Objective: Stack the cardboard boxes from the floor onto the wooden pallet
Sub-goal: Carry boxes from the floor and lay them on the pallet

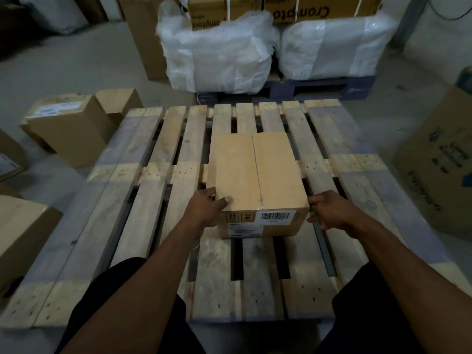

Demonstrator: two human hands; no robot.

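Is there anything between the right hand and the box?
Nothing visible. The right hand is beside the right side of the cardboard box on the wooden pallet, with only a small gap between; the left hand already touches it.

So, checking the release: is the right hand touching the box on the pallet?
Apart. The head view shows a gap of pallet between right hand and box.

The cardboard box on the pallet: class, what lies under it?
The cardboard box rests on the wooden pallet slats; the slats and gaps directly beneath are covered.
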